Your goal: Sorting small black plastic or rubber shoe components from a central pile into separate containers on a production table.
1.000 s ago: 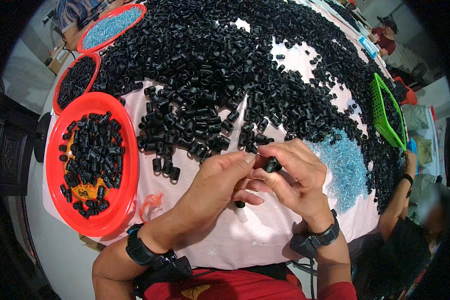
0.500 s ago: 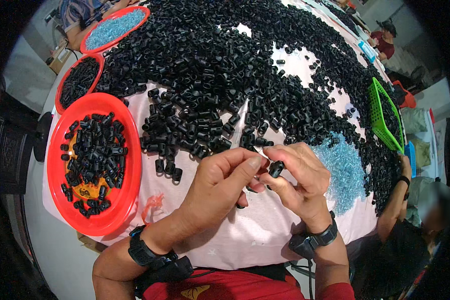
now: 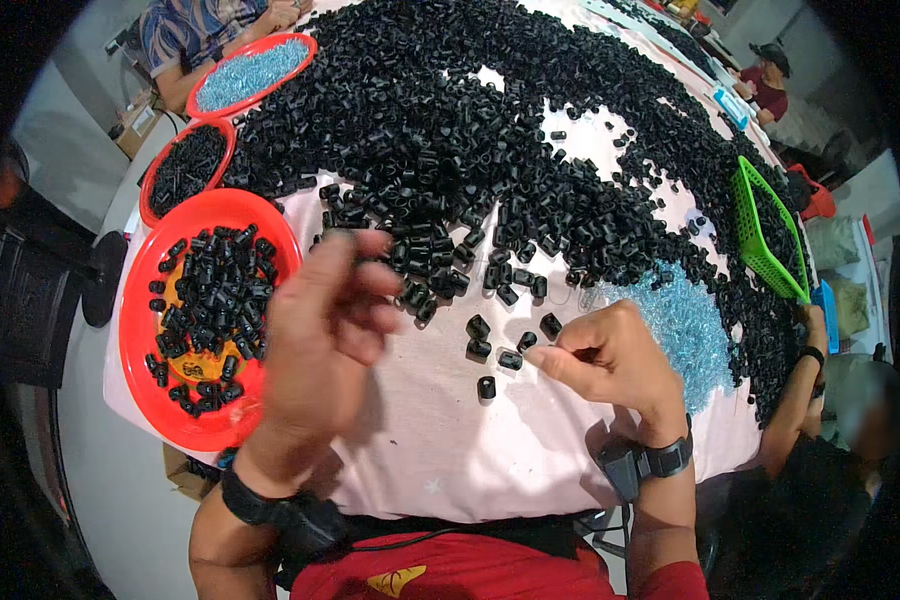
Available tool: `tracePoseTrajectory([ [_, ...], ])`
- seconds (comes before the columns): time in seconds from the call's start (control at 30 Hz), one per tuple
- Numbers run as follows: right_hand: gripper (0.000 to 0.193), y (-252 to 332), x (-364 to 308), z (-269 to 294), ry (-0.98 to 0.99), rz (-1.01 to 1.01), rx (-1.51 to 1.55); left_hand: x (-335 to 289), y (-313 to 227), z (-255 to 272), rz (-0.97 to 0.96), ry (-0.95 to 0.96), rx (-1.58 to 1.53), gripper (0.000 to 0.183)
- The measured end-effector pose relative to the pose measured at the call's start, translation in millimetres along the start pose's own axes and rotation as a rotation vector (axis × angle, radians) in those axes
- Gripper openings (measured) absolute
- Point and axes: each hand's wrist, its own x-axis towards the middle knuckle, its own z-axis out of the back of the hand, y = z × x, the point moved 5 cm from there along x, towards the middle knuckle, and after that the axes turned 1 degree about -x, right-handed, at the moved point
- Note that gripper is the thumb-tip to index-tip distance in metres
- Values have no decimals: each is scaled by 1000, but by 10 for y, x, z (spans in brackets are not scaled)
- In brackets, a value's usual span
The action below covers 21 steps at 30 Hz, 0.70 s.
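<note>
My left hand (image 3: 322, 345) is raised over the pink cloth, between the red plate (image 3: 135, 350) and the loose parts; motion smears its fingers, and whatever they may hold is hidden. My right hand (image 3: 615, 360) rests low over the cloth with fingers curled and thumb pressed in. Its thumb tip is right beside a short black plastic sleeve (image 3: 510, 359), with another black sleeve (image 3: 551, 325) just above. A few more lie scattered close by. On the red plate sits a heap of assembled-looking black pieces (image 3: 215, 300).
A huge pile of black parts (image 3: 450, 130) spreads across the table. Clear bluish pins (image 3: 678, 330) lie right of my right hand. Red trays (image 3: 232, 135) stand far left, a green basket (image 3: 770, 245) far right. Other people sit around, one with an arm (image 3: 795, 390) at the right edge.
My hands were together at the middle, a black piece between the right fingers. The left has swung left toward the red plate; the right has parted from it, fingers curling. The view has shifted slightly.
</note>
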Motion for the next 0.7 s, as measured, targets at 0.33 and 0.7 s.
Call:
tracePoseTrajectory([
  [0.33,21,20,91,114,-542,102,5,-82,-470,755,-51,-193,-452,48],
  [0.7,29,59,384,166,-529,165,-340,141,285,-510,-181,333,628,29],
])
